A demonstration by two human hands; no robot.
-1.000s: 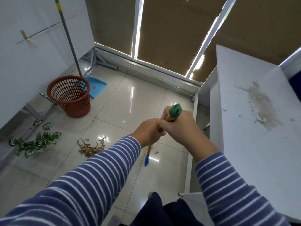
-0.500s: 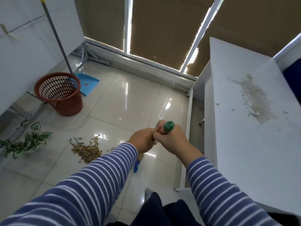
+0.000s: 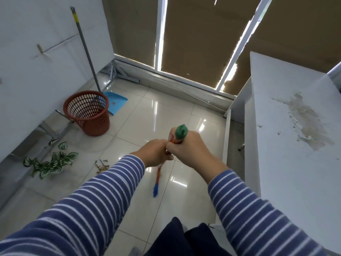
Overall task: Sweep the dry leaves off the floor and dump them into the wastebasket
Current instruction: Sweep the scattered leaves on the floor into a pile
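- Left hand (image 3: 156,153): fingers curled round the broom (image 3: 159,172) handle, gripping it just below the right hand.
- Right hand (image 3: 190,150): clamped on the top of the handle, directly under the green end cap (image 3: 181,133). The two hands touch one another.
- Broom: the orange handle slopes down from the hands to the floor (image 3: 147,115). Its blue head (image 3: 155,191) sits low over the tiles between the two striped sleeves (image 3: 103,196); it is blurred, so contact with the floor cannot be confirmed.
- Dry leaves (image 3: 101,166): a small brown pile on the tiles left of the broom head, partly hidden by the left sleeve and apart from the broom.
- Wastebasket (image 3: 88,113): red, mesh-sided, upright on the floor at the left, well apart from the leaves.
- Dustpan (image 3: 116,102): blue, on the floor just behind the wastebasket, its long grey pole (image 3: 86,50) leaning toward the white wall.
- Plant (image 3: 51,163): green-and-white leaved, lying on the floor left of the dry leaves.
- White table (image 3: 295,182): along the right side, with a worn, flaking patch (image 3: 308,124) on its top.
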